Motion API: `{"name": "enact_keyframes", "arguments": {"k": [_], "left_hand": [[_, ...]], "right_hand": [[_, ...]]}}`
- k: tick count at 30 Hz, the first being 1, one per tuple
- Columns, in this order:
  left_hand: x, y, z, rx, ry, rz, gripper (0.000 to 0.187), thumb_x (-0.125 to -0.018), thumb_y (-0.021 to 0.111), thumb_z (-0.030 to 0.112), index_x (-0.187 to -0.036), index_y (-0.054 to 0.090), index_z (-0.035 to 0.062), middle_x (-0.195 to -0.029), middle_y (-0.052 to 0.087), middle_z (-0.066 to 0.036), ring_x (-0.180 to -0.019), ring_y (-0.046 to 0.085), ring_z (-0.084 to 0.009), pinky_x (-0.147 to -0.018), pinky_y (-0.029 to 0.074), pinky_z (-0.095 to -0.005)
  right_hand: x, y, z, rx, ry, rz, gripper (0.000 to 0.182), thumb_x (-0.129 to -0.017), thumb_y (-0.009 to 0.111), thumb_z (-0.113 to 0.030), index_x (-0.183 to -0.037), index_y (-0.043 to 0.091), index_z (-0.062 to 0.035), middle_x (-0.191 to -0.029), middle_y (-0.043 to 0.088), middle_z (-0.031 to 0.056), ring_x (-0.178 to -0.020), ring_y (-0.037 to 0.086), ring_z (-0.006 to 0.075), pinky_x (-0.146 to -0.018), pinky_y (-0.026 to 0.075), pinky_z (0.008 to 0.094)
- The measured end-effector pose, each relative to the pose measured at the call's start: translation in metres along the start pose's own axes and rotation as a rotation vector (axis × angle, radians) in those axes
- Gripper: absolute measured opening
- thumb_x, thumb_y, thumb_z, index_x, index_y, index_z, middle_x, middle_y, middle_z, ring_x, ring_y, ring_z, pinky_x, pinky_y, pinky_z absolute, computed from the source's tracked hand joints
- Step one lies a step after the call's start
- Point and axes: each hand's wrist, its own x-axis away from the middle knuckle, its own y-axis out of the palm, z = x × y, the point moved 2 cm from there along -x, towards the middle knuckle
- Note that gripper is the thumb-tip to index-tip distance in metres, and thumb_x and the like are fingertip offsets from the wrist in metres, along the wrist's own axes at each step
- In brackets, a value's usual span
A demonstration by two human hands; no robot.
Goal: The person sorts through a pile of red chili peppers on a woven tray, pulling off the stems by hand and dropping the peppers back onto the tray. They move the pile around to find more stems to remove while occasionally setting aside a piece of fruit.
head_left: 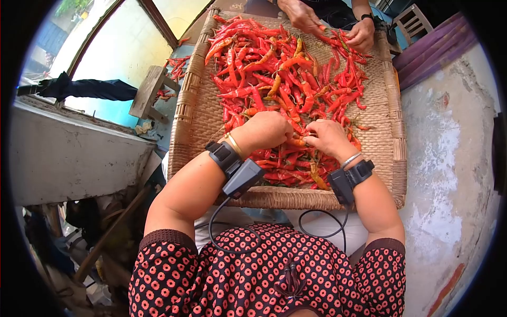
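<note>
Red chili peppers (253,68), a few of them orange or yellowish, lie heaped on a woven cot-like surface (383,116). Over the near part of the heap, my left hand (268,130) is closed with its fingers curled, gripping a chili pepper (297,142). Close beside it, my right hand (330,138) pinches at the other end of that pepper with thumb and fingertips. The fingertips of my left hand are partly hidden. More peppers lie under and in front of both hands.
Across the cot, another person's hands (360,36) hold peppers at the far right edge. A small wooden stool (148,94) and some loose peppers (178,64) are at the left. A weathered wall (443,158) stands close on the right, and a low wall (74,153) on the left.
</note>
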Motion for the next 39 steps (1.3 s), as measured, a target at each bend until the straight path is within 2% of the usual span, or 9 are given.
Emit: {"name": "enact_keyframes", "arguments": {"k": [8,9,13,17,23,25,30,34,39], "left_hand": [[-0.002,-0.002,0.0,0.116,0.015,0.009,0.012,-0.07,0.055,0.013,-0.076,0.065,0.0097,-0.069,0.062,-0.011,-0.069,0.061,-0.0292,-0.063,0.047,-0.0393],[-0.003,-0.004,0.002,0.12,0.021,-0.004,0.012,-0.07,0.055,0.013,-0.076,0.065,0.0089,-0.069,0.062,-0.011,-0.069,0.061,-0.0289,-0.063,0.047,-0.0392],[-0.005,0.005,-0.002,0.108,0.072,0.064,0.012,-0.072,0.055,0.013,-0.077,0.063,0.0067,-0.072,0.062,-0.011,-0.071,0.061,-0.0292,-0.063,0.048,-0.039],[-0.003,0.013,0.0,0.114,0.113,0.166,0.012,-0.073,0.058,0.014,-0.08,0.062,0.0057,-0.076,0.061,-0.011,-0.072,0.059,-0.0302,-0.064,0.047,-0.0391],[-0.002,0.003,0.006,-0.091,-0.019,0.163,0.018,-0.072,0.06,0.015,-0.087,0.062,0.0056,-0.08,0.059,-0.012,-0.074,0.059,-0.0316,-0.066,0.048,-0.0389],[0.0,-0.001,0.009,0.036,-0.01,0.418,0.03,-0.07,0.064,0.017,-0.097,0.057,0.0065,-0.092,0.057,-0.012,-0.081,0.059,-0.0306,-0.068,0.049,-0.04],[-0.006,0.005,0.014,0.199,0.148,0.362,0.048,-0.069,0.068,0.017,-0.114,0.051,0.0089,-0.108,0.056,-0.014,-0.092,0.058,-0.0299,-0.076,0.048,-0.0365],[-0.007,0.017,0.012,0.25,0.202,0.253,0.031,-0.075,0.065,0.02,-0.102,0.059,0.0062,-0.097,0.061,-0.013,-0.085,0.059,-0.0306,-0.074,0.048,-0.037],[-0.007,0.017,0.007,0.237,0.089,0.254,0.018,-0.079,0.057,0.024,-0.083,0.062,0.0072,-0.07,0.061,-0.014,-0.066,0.058,-0.0339,-0.059,0.047,-0.0429]], "right_hand": [[-0.001,-0.029,0.023,-0.314,0.068,0.011,0.023,-0.068,0.067,-0.022,-0.083,0.065,-0.0052,-0.074,0.061,0.0131,-0.072,0.06,0.0267,-0.066,0.047,0.0352],[0.001,-0.033,0.026,-0.368,0.057,0.026,0.017,-0.077,0.062,-0.016,-0.084,0.062,-0.0005,-0.073,0.06,0.0043,-0.066,0.058,0.0135,-0.059,0.045,0.0274],[0.007,-0.049,0.037,-0.745,0.413,-0.04,0.012,-0.083,0.058,-0.013,-0.092,0.059,-0.0047,-0.067,0.056,-0.0029,-0.051,0.052,0.0035,-0.042,0.042,0.0172],[0.011,-0.054,0.035,-0.867,0.342,-0.179,0.011,-0.082,0.057,-0.013,-0.09,0.058,-0.005,-0.068,0.056,-0.0019,-0.053,0.052,0.0035,-0.043,0.042,0.0172],[0.017,-0.073,0.041,-1.052,0.187,-0.099,0.009,-0.082,0.056,-0.01,-0.089,0.057,-0.0043,-0.07,0.057,-0.0006,-0.055,0.052,0.0038,-0.049,0.044,0.0165],[0.019,-0.073,0.045,-1.083,0.155,-0.082,0.01,-0.081,0.056,-0.011,-0.088,0.057,-0.0045,-0.071,0.057,0.0,-0.056,0.052,0.0042,-0.05,0.044,0.0175],[0.019,-0.066,0.018,-1.128,0.157,-0.223,0.013,-0.079,0.059,-0.012,-0.088,0.058,-0.0036,-0.07,0.056,0.0001,-0.057,0.055,0.0066,-0.054,0.046,0.0198],[0.015,-0.062,0.022,-1.21,0.109,-0.233,0.011,-0.082,0.056,-0.01,-0.091,0.059,-0.0035,-0.073,0.059,0.0024,-0.059,0.056,0.0075,-0.054,0.046,0.0197],[0.015,-0.072,0.064,-1.527,0.098,0.274,0.026,-0.084,0.055,-0.011,-0.108,0.052,-0.0022,-0.086,0.061,0.0088,-0.067,0.058,0.0101,-0.056,0.048,0.0229]]}}
